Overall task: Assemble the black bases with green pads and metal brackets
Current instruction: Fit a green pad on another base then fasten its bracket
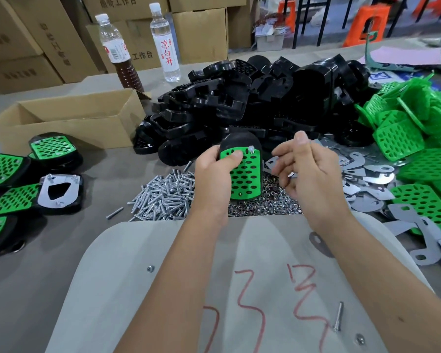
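Left hand (pixel 214 171) is gripping a black plastic base (pixel 239 142) topped with a perforated green pad (pixel 245 174), thumb pressing on the pad, just in front of the heap of black bases (pixel 252 98). Right hand (pixel 303 166) is hovering beside it, fingers loosely curled, holding nothing visible. Silver bolts (pixel 163 194) are lying below the heap.

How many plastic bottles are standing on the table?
2. One bottle with dark liquid stands behind the open cardboard box; one clear bottle with red characters stands to its right, beside the black bases pile. None seems hidden.
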Action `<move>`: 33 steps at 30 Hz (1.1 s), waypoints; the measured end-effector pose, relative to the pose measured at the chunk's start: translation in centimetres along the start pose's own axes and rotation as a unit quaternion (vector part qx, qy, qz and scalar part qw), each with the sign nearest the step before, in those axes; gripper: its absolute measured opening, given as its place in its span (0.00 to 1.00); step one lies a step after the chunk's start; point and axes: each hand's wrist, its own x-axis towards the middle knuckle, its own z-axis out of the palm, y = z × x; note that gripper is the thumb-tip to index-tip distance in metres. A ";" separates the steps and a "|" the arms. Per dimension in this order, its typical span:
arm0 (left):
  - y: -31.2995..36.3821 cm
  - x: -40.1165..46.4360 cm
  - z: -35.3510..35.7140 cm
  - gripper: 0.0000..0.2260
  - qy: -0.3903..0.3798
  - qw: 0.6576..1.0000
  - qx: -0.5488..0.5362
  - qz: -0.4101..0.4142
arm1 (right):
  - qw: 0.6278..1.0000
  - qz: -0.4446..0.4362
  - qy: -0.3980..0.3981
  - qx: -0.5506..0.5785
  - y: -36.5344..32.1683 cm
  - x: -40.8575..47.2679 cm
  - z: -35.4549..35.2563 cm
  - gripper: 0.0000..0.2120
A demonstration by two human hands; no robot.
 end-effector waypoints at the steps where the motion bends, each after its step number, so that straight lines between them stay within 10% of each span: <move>1: 0.1 -0.1 0.1 0.07 -0.006 1.000 0.009 0.009 | 1.000 0.004 -0.017 -0.001 0.0 0.0 0.0 0.23; 7: 0.2 -0.6 0.6 0.10 -0.019 0.995 0.052 0.088 | 0.996 0.030 -0.080 0.034 0.0 -0.2 0.4 0.31; 33: -0.1 -0.8 0.9 0.10 -0.008 0.972 0.171 0.159 | 0.995 0.027 -0.097 -0.018 -0.1 -0.1 0.2 0.06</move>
